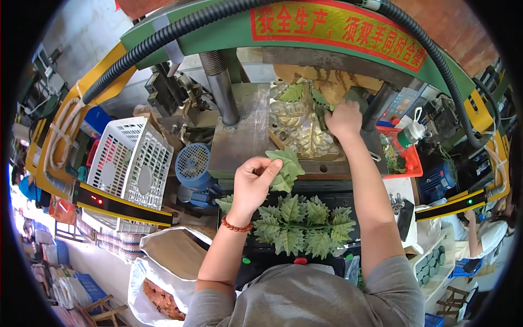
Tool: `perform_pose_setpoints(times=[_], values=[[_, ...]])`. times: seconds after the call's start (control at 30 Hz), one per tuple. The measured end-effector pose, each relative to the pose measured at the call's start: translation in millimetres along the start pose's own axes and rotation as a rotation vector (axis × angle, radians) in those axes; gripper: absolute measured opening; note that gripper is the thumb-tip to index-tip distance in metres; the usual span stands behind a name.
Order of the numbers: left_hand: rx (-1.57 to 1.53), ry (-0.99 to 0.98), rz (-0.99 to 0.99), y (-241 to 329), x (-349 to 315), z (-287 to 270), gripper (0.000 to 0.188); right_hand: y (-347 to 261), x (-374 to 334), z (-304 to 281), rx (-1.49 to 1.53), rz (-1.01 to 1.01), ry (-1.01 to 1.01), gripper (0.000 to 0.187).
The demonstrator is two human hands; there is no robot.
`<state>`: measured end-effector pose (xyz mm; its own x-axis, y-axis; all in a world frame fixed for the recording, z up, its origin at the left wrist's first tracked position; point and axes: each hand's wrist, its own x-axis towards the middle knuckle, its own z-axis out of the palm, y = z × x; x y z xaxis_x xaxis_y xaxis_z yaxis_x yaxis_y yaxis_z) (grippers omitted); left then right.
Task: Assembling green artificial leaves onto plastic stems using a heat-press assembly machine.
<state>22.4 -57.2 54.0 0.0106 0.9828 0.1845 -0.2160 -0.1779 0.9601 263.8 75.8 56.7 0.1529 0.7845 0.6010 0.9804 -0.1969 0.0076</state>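
Observation:
My left hand (255, 182) is closed, pinching a few green artificial leaves (286, 169) in front of the press bed. A red bead bracelet is round that wrist. My right hand (344, 119) reaches over the brass-coloured leaf mould (298, 122), with its fingers bent and closed at the end of another green leaf (320, 98); the fingertips are partly hidden. One more leaf (292, 93) lies on the far left part of the mould. Nearer to me, a cluster of finished-looking toothed leaves (305, 223) rests on the dark front ledge.
Dark steel columns (219, 90) flank the mould under a green press frame (190, 41). White plastic baskets (131, 163) stand at the left, beside a blue motor (193, 162). An orange-red basket (406, 152) with a bottle is at the right. Yellow-black sensor bars (122, 204) border both sides.

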Motion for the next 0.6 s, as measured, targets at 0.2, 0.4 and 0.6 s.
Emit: perform_pose_setpoints(times=[0.2, 0.4, 0.6], values=[[0.012, -0.036, -0.073, 5.1, -2.0, -12.0, 0.009, -32.7, -64.8, -104.2, 1.492, -0.182, -0.498, 0.019], [-0.092, 0.009, -0.036, 4.5, -11.4, -18.3, 0.012, -56.7, -69.1, -113.7, 1.331, 0.039, -0.42, 0.013], [-0.055, 0.056, -0.061, 7.5, -15.5, -48.6, 0.013, -84.4, 18.7, -29.7, 0.566, -0.614, -0.378, 0.017]])
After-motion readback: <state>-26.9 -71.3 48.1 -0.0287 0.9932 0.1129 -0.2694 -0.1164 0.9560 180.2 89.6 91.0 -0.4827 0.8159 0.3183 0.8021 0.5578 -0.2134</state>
